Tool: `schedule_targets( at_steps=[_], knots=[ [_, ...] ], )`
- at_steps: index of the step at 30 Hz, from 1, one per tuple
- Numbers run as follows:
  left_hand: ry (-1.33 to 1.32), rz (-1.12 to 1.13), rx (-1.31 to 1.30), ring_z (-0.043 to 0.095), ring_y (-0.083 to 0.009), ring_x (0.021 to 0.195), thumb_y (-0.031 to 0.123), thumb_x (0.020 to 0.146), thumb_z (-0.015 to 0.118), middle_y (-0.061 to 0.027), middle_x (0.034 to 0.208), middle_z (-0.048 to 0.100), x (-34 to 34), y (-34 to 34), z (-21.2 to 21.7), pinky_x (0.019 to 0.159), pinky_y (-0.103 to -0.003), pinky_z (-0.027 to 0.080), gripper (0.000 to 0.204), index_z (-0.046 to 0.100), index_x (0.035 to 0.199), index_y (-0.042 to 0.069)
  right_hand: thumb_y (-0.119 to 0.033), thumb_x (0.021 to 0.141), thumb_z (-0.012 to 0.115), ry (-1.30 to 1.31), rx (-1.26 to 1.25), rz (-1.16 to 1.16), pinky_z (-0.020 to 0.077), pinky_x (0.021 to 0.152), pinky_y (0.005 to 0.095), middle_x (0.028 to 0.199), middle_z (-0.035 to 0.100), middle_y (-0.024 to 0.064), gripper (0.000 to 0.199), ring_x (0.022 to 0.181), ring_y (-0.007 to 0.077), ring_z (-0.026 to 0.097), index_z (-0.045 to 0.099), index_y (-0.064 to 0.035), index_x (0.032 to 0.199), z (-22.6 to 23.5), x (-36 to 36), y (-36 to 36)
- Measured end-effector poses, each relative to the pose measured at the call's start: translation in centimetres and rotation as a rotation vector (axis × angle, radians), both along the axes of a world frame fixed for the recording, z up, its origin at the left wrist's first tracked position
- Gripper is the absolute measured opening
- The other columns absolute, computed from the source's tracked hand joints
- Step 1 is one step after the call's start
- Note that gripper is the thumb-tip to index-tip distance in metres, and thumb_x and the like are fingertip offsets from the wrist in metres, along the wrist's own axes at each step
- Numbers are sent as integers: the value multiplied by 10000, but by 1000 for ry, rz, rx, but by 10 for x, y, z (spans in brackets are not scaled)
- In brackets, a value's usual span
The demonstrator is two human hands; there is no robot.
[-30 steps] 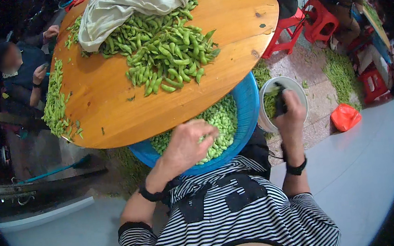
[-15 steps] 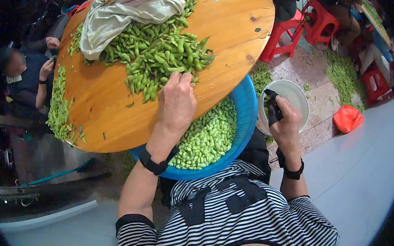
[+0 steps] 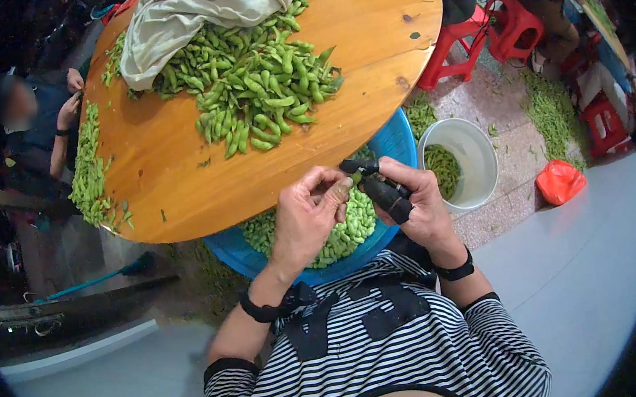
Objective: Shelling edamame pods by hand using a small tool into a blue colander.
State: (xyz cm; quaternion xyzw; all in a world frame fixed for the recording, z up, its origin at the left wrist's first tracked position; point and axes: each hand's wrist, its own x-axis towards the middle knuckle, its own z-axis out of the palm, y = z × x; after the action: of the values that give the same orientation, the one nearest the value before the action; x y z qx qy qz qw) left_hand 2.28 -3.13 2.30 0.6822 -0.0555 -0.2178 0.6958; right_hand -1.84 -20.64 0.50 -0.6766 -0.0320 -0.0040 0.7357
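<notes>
My left hand (image 3: 306, 216) and my right hand (image 3: 425, 210) meet above the blue plastic basket (image 3: 398, 143). Thumb and fingers of the left pinch a small green soybean pod (image 3: 357, 177), mostly hidden by the fingertips. Black coverings wrap the thumb and a finger of the right hand, which close on the pod's other side. Below them, shelled green soybeans (image 3: 345, 240) fill the basket. A heap of whole soybean pods (image 3: 269, 88) lies on the round wooden table (image 3: 368, 79).
A white bucket (image 3: 486, 163) with green hulls (image 3: 442, 170) stands right of the basket. Beyond it are a red plastic bag (image 3: 561, 183), red stools (image 3: 451, 55) and hulls scattered on the floor. A cloth (image 3: 193, 19) covers part of the heap. Across the table's left side sits another person (image 3: 32, 134).
My left hand has come back from the heap to above the basket with a pod. My right hand has moved left from the bucket to meet it.
</notes>
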Motion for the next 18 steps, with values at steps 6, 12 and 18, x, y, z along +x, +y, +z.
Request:
schedule_targets(
  at_steps=[6,12,18],
  knots=[
    [-193,86,118,479,-33,569,126,930,617,26,664,536,-10,-2,-19,505,-200,386,133,595,894,-1,-35,789,654,-29,-34,-4,404,633,260,781,507,56,221,713,125,497,604,45,989,-3,1,5],
    [-74,92,-1,476,-35,569,128,939,608,15,667,541,-12,-4,-25,494,-187,380,124,567,914,14,35,707,630,57,64,-7,368,581,245,761,484,44,258,672,117,463,604,34,965,-10,1,1],
    [-536,252,280,542,-143,573,87,877,660,-72,708,592,-17,-14,-25,540,-292,443,125,577,861,-5,59,683,624,-1,57,49,360,576,251,754,462,43,259,661,123,438,583,48,938,-8,1,-3]
  ],
)
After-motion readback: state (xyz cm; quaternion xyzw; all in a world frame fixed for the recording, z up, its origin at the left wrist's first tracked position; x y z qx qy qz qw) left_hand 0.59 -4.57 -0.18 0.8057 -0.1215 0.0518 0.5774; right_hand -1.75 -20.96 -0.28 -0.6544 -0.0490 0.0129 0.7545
